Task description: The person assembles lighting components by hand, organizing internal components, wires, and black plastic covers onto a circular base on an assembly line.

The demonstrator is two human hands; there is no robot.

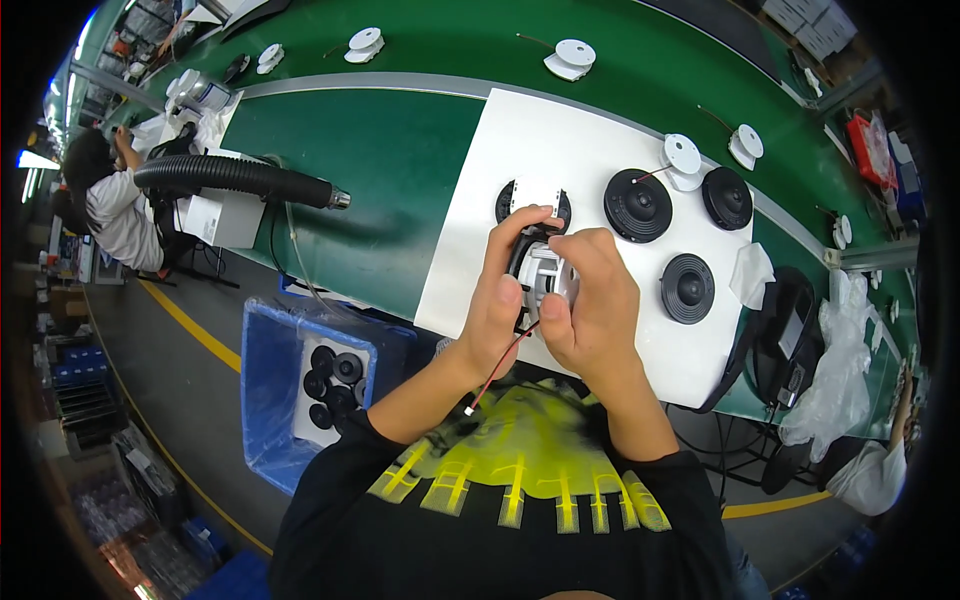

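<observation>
White and black, the small part (545,268) I am watching sits at the middle of the frame, gripped between the left hand (492,305) and the right hand (602,300). Both are drawn together around it, fingers curled over its upper end and thumbs low, so I see only some of it. From beside the thumbs a thin red-and-black wire (493,377) slants to the lower left.

Just above the fingertips, a black-and-white piece (507,200) lies on the white board (465,235), partly blocked from me by the hands. Right of centre I count three black round speakers (687,289), with a white spool (682,153) near the upper two.

A black hose (250,178) juts in from the left over the green table (400,130). At lower left stands a blue bin (272,410) holding more black round pieces (348,368); a clear plastic bag (840,375) hangs at the right.
</observation>
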